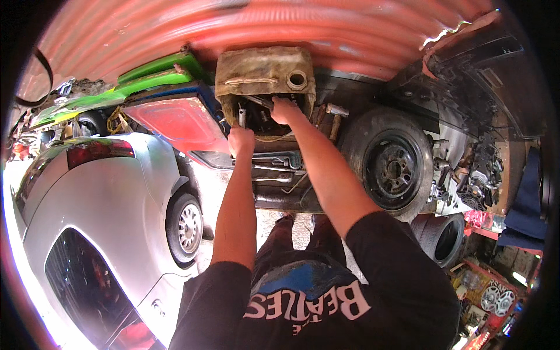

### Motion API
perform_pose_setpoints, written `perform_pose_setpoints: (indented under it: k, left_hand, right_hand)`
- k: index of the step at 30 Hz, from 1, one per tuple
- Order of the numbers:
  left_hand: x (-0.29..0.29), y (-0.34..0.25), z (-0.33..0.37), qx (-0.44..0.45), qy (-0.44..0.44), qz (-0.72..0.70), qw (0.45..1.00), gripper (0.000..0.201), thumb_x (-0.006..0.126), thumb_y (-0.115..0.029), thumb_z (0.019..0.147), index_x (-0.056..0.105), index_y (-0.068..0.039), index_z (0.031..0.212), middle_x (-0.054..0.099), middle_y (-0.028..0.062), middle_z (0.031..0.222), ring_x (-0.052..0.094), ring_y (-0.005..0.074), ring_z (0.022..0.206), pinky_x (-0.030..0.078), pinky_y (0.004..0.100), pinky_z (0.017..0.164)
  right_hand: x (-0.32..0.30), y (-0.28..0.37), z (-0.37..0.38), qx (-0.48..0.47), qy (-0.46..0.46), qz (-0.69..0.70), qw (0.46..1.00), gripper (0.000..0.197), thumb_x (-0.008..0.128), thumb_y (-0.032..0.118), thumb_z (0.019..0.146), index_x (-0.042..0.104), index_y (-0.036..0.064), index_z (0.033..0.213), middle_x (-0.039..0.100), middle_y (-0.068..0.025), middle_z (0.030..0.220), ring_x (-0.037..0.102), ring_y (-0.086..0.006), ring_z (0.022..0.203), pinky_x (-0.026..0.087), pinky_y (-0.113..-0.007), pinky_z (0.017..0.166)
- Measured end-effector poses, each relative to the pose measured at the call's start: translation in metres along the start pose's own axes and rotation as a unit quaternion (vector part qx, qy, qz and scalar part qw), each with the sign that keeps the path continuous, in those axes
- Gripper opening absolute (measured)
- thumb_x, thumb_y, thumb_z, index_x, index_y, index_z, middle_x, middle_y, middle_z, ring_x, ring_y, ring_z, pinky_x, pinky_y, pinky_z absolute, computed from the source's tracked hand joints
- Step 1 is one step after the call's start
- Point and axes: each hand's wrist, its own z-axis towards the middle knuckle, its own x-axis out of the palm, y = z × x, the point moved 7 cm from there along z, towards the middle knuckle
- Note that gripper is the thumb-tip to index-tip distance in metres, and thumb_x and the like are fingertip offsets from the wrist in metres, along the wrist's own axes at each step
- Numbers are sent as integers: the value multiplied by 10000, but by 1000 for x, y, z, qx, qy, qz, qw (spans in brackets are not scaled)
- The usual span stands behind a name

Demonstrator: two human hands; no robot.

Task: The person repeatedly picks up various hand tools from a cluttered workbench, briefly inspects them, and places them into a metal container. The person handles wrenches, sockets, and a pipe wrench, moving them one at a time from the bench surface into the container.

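Note:
A dirty beige plastic canister point(256, 73), cut open at its front, stands on the bench against the wall. My left hand point(241, 142) is closed around an upright silver tubular socket tool point(242, 116) at the canister's left front edge. Just inside the opening, my right hand point(286, 111) grips a slim dark metal tool point(262, 102) that points left. Other dark tools lie in the shadowed inside and are hard to make out. In front of the canister, several wrenches point(274, 178) lie on the bench.
Right of the canister lie a hammer point(335, 126) and a metal-ended tool point(337, 109), beside a wheel with a tyre point(394, 166). A red panel point(181, 119) leans left of the canister. A silver car point(111, 192) stands at left. Loose tyres point(440, 236) sit lower right.

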Motion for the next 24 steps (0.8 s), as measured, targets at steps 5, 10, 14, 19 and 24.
perform_pose_setpoints:
  k: [5,10,14,19,24]
  left_hand:
    - [12,2,5,9,-11,-12,1000,449,610,-152,810,628,-79,1252,716,258,987,699,438,936,564,518,824]
    - [10,0,3,-20,-21,-55,998,458,608,-152,810,634,-98,1265,711,276,989,694,456,937,545,544,842]
    - [5,-2,0,-12,-28,-89,996,399,604,-154,807,646,-70,1195,700,304,949,686,471,936,540,554,845]
    - [4,-1,0,-9,-35,-57,998,361,595,-163,825,644,-52,1164,700,303,960,691,460,937,547,547,843]
    - [14,-18,-1,2,-17,-43,999,321,598,-188,843,645,-19,1111,704,291,998,694,444,957,554,529,846]
  right_hand:
    - [14,22,68,-98,-302,35,948,369,529,325,957,634,69,1200,650,-176,1194,589,-385,1132,447,-491,1033]
    - [41,46,121,-119,-344,105,925,363,538,333,953,645,74,1183,642,-186,1211,584,-397,1133,445,-494,1023]
    - [58,53,131,-114,-339,140,923,359,545,339,950,654,78,1170,636,-194,1225,580,-406,1134,443,-497,1016]
    - [54,56,115,-115,-252,134,951,348,554,341,945,660,79,1148,630,-208,1234,574,-421,1136,443,-503,994]
    - [5,36,61,-190,-306,69,930,295,548,311,946,649,48,1037,661,-237,1107,607,-434,1072,472,-516,889]
